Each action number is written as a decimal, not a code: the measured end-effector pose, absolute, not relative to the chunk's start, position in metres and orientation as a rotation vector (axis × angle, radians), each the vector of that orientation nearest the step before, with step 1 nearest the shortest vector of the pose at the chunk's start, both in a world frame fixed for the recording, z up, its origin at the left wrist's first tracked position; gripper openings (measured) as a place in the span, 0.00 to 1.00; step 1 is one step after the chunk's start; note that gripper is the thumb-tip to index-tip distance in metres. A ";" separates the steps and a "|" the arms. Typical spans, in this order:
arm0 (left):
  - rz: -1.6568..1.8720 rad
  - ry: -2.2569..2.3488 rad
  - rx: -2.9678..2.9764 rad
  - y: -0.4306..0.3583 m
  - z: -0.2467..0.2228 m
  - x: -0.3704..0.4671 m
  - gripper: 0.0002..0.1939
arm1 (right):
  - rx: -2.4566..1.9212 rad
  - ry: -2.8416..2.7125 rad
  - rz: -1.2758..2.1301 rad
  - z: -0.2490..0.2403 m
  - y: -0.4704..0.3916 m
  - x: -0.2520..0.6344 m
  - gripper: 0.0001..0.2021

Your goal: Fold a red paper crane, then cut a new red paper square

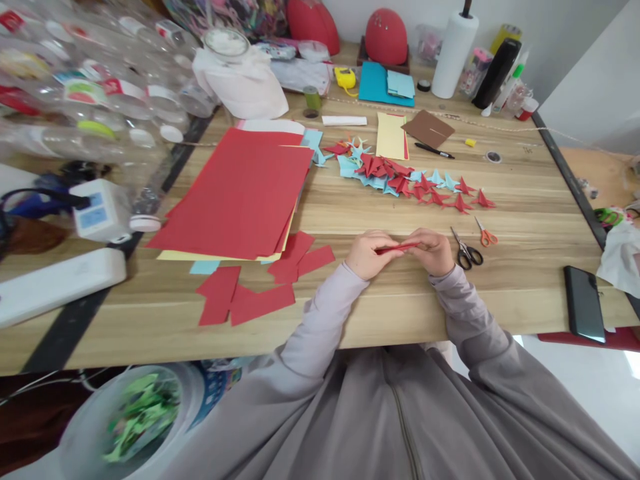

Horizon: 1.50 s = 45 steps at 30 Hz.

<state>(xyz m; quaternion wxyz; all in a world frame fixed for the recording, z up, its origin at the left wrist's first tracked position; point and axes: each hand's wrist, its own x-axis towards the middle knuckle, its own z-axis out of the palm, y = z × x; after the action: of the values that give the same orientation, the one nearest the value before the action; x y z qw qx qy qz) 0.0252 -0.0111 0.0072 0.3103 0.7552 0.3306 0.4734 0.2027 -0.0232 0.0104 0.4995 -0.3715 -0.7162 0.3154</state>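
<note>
A narrow piece of red paper (399, 248) is held between both hands above the wooden table. My left hand (369, 255) pinches its left end, and my right hand (432, 251) grips the right end. Just right of my right hand lie black-handled scissors (467, 254) and small orange-handled scissors (487, 235). Cut red paper pieces (261, 303) are scattered to the left, beside a stack of large red sheets (240, 193). Beyond my hands sits a row of folded red and light blue paper figures (400, 177).
Plastic bottles (120, 87) crowd the far left, near a white power strip (60, 283). A phone (584, 303) lies at the right edge. Along the back stand a paper roll (454, 57) and a black bottle (497, 73). Below the table's left side is a bin (85, 427).
</note>
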 end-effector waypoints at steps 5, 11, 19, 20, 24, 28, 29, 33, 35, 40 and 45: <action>1.278 0.857 2.067 -0.012 0.010 0.026 0.08 | -0.888 -1.746 0.779 0.013 -0.024 0.202 0.03; 1.237 0.839 1.947 -0.013 0.011 0.025 0.10 | -0.840 -1.789 0.762 0.016 -0.025 0.201 0.04; 1.224 0.859 1.856 -0.015 0.015 0.025 0.10 | -0.868 -1.735 0.792 0.019 -0.027 0.202 0.07; 1.227 0.876 1.851 -0.016 0.015 0.024 0.12 | -0.865 -1.719 0.790 0.020 -0.027 0.203 0.07; 1.225 0.885 1.831 -0.016 0.017 0.023 0.16 | -0.872 -1.692 0.788 0.022 -0.027 0.204 0.07; 1.223 0.830 1.808 -0.017 0.019 0.023 0.13 | -0.891 -1.709 0.785 0.024 -0.028 0.204 0.07; 1.221 0.828 1.805 -0.017 0.019 0.023 0.11 | -0.888 -1.714 0.782 0.024 -0.028 0.204 0.07; 1.212 0.824 1.873 -0.016 0.017 0.024 0.09 | -0.866 -1.739 0.760 0.022 -0.029 0.204 0.06; 1.219 0.821 1.929 -0.015 0.016 0.024 0.08 | -0.850 -1.759 0.756 0.020 -0.029 0.205 0.06; 1.216 0.856 1.986 -0.015 0.014 0.023 0.08 | -0.863 -1.826 0.747 0.018 -0.029 0.206 0.07; 1.226 0.847 2.011 -0.015 0.014 0.023 0.10 | -0.877 -1.855 0.702 0.023 -0.030 0.204 0.07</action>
<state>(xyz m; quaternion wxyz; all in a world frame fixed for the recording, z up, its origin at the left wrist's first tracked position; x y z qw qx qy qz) 0.0234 -0.0148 0.0138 0.3141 0.7627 0.3212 0.4652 0.2036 -0.0303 0.0229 0.4675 -0.3574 -0.7561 0.2863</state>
